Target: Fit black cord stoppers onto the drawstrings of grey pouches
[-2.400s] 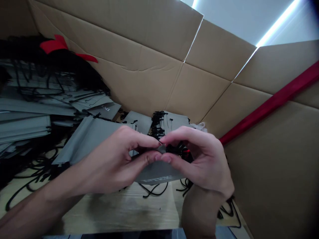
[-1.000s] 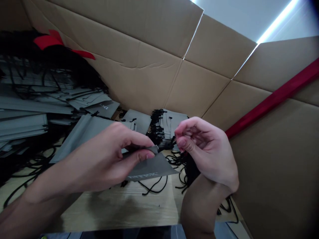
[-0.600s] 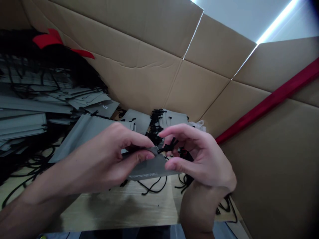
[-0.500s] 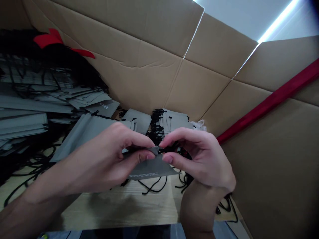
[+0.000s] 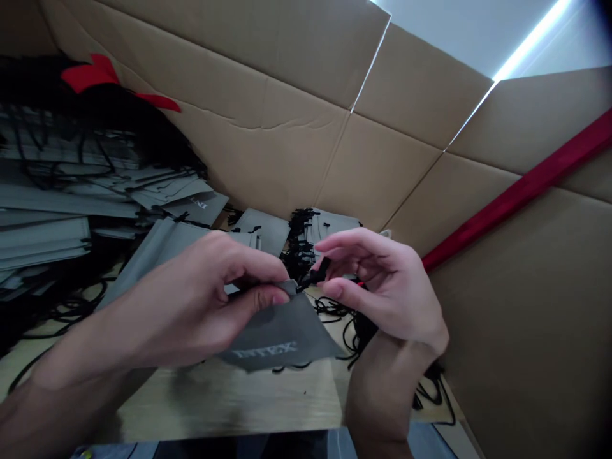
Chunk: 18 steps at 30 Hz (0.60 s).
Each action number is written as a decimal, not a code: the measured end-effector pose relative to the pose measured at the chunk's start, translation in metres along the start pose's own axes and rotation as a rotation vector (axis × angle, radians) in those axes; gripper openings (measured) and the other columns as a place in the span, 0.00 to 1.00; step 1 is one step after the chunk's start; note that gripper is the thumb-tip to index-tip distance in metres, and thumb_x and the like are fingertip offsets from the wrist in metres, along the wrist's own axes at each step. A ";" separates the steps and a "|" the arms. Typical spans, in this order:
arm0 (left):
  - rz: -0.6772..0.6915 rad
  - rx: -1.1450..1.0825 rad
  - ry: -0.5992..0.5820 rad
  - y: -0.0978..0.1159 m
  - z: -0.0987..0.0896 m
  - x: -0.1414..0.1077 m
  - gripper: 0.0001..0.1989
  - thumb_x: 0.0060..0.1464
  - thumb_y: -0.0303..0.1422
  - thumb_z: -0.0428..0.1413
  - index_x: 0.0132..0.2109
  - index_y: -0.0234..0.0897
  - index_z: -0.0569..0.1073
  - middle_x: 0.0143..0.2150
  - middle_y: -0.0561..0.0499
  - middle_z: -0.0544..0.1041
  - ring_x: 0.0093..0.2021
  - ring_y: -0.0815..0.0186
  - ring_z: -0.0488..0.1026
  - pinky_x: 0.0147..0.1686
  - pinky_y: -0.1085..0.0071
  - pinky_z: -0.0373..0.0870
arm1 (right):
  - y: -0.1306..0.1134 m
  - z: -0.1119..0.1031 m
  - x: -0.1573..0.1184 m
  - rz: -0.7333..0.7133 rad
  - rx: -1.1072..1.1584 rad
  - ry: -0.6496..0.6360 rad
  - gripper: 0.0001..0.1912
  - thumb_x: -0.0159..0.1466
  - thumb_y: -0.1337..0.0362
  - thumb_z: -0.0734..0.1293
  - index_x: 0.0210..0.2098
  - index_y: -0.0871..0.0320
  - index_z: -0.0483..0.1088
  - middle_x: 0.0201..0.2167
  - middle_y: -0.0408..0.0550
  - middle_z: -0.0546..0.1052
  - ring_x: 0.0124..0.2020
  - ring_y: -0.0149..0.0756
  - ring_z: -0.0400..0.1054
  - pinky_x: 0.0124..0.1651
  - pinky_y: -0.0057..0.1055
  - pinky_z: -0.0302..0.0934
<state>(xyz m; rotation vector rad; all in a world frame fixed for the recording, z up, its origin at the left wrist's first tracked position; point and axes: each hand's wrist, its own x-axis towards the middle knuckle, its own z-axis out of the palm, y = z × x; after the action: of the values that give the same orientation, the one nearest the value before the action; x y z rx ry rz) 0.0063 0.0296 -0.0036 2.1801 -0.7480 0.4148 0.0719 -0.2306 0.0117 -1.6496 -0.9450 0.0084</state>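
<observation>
Above the pale wooden tabletop (image 5: 229, 401), walled in by tall cardboard sheets (image 5: 287, 127), both hands worked at chest height. The left hand (image 5: 191, 306) pinched the top corner of a small grey pouch (image 5: 282, 335) between thumb and forefinger; the pouch hung from that grip, tilted, clear of the table, with pale lettering across its lower part. The right hand (image 5: 382, 293) was just beside it, thumb and forefinger closed on the black drawstring end (image 5: 313, 277) that came out at the pouch's top corner; the other fingers were loosely curled. The two hands sat close, fingertips almost meeting at the cord, but not touching.

Behind the hands, at the foot of the cardboard, lay a small stack of grey pouches (image 5: 329, 229) with a clump of black cords (image 5: 299, 245) beside it. More loose black cord (image 5: 344, 325) trailed over the table under the right hand. To the left, a large heap of flat grey pouches (image 5: 71, 204) was tangled with black strings; a bit of red material (image 5: 95, 73) sat on top of it, against something dark I could not make out. A red strip (image 5: 521, 191) ran diagonally across the cardboard on the right.
</observation>
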 end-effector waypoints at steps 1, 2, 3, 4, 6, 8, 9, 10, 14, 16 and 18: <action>-0.004 0.017 -0.007 0.001 0.000 0.001 0.14 0.70 0.30 0.59 0.35 0.42 0.86 0.20 0.58 0.69 0.20 0.73 0.60 0.20 0.73 0.53 | -0.001 0.000 0.000 0.010 0.015 0.018 0.17 0.63 0.63 0.88 0.48 0.58 0.86 0.37 0.48 0.88 0.37 0.34 0.85 0.39 0.24 0.81; -0.004 0.031 -0.006 0.001 0.001 0.003 0.15 0.70 0.30 0.57 0.35 0.41 0.86 0.20 0.58 0.69 0.20 0.73 0.60 0.20 0.72 0.52 | -0.001 0.000 0.000 0.024 0.024 0.029 0.17 0.63 0.61 0.88 0.47 0.58 0.86 0.36 0.48 0.88 0.36 0.34 0.84 0.38 0.24 0.80; -0.004 0.042 0.003 0.002 0.002 0.003 0.16 0.69 0.30 0.56 0.35 0.41 0.86 0.20 0.58 0.70 0.21 0.73 0.60 0.20 0.73 0.52 | -0.002 0.001 -0.001 0.040 0.026 0.041 0.17 0.62 0.59 0.89 0.45 0.58 0.85 0.36 0.48 0.88 0.34 0.34 0.83 0.37 0.24 0.79; -0.004 0.049 0.016 0.002 0.003 0.004 0.15 0.69 0.29 0.56 0.36 0.40 0.86 0.21 0.57 0.71 0.21 0.73 0.61 0.20 0.73 0.52 | -0.003 0.002 -0.001 0.059 0.014 0.058 0.18 0.62 0.57 0.89 0.43 0.58 0.85 0.35 0.48 0.88 0.32 0.33 0.82 0.34 0.24 0.78; -0.002 0.063 0.018 0.003 0.005 0.003 0.15 0.68 0.29 0.55 0.37 0.40 0.86 0.21 0.57 0.73 0.20 0.73 0.61 0.19 0.73 0.52 | -0.004 0.004 0.000 0.095 -0.032 0.092 0.20 0.61 0.52 0.89 0.40 0.58 0.85 0.32 0.46 0.86 0.28 0.32 0.77 0.29 0.24 0.72; -0.009 0.076 0.021 0.003 0.007 0.003 0.15 0.69 0.29 0.55 0.38 0.39 0.87 0.21 0.57 0.74 0.20 0.74 0.60 0.19 0.73 0.52 | -0.003 0.007 0.002 0.100 -0.084 0.122 0.20 0.63 0.50 0.88 0.39 0.58 0.84 0.29 0.44 0.83 0.26 0.30 0.73 0.27 0.24 0.67; -0.013 0.078 0.027 0.003 0.008 0.004 0.15 0.69 0.30 0.55 0.38 0.39 0.87 0.21 0.57 0.74 0.20 0.73 0.61 0.20 0.74 0.53 | -0.002 0.007 0.003 0.089 -0.104 0.128 0.19 0.65 0.50 0.87 0.38 0.57 0.84 0.29 0.43 0.82 0.26 0.29 0.71 0.27 0.24 0.65; -0.016 0.077 0.034 0.004 0.008 0.004 0.15 0.70 0.30 0.55 0.38 0.39 0.87 0.21 0.57 0.73 0.20 0.73 0.61 0.20 0.74 0.54 | -0.001 0.008 0.003 0.069 -0.121 0.133 0.18 0.66 0.51 0.87 0.37 0.57 0.83 0.28 0.42 0.81 0.26 0.29 0.70 0.27 0.24 0.64; -0.025 0.070 0.054 0.004 0.010 0.007 0.16 0.70 0.30 0.54 0.34 0.37 0.83 0.21 0.57 0.70 0.22 0.74 0.61 0.20 0.76 0.54 | 0.002 0.009 0.003 -0.046 -0.164 0.191 0.12 0.70 0.59 0.85 0.38 0.55 0.82 0.31 0.40 0.80 0.30 0.29 0.69 0.31 0.26 0.63; -0.039 0.064 0.030 0.005 0.011 0.008 0.17 0.71 0.30 0.53 0.34 0.37 0.83 0.22 0.57 0.71 0.22 0.74 0.60 0.21 0.76 0.54 | 0.002 0.011 0.003 -0.105 -0.181 0.221 0.09 0.72 0.64 0.83 0.39 0.54 0.81 0.33 0.39 0.80 0.32 0.28 0.70 0.34 0.25 0.64; -0.049 0.049 -0.005 0.005 0.011 0.008 0.17 0.71 0.29 0.52 0.35 0.37 0.82 0.22 0.57 0.72 0.22 0.74 0.61 0.21 0.75 0.54 | 0.001 0.013 0.003 -0.138 -0.192 0.245 0.09 0.74 0.67 0.80 0.38 0.54 0.80 0.33 0.38 0.79 0.33 0.28 0.70 0.36 0.25 0.64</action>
<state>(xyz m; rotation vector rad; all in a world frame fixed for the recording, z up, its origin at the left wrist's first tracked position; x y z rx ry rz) 0.0100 0.0158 -0.0033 2.2409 -0.6927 0.4068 0.0681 -0.2183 0.0074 -1.7102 -0.8900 -0.3808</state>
